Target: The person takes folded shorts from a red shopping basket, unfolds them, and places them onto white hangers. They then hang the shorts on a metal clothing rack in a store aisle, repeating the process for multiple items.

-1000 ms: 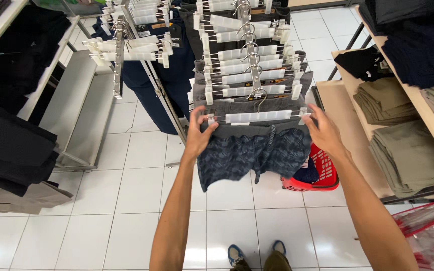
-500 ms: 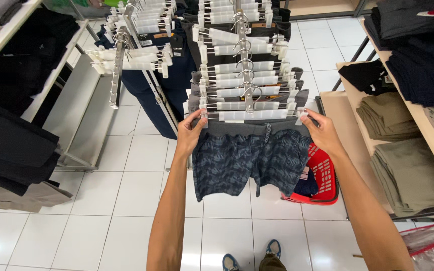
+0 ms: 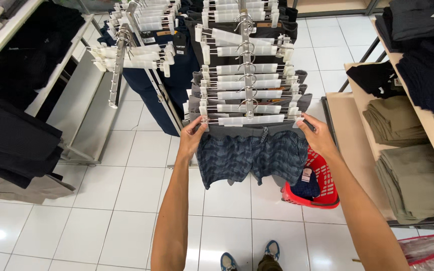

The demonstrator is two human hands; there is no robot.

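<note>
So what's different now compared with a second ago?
Little. The patterned shorts, bunched and askew before, now hang flat and straight. The left hand and right hand still grip the ends of the front clip hanger. The rack and red basket stayed put.

White tiled floor (image 3: 126, 170), probably wooden shelves (image 3: 350, 130)

Bright, even overhead light; glare patches on the glossy white tiled floor (image 3: 101, 200); sharp focus, wide-angle bending at edges.
</note>
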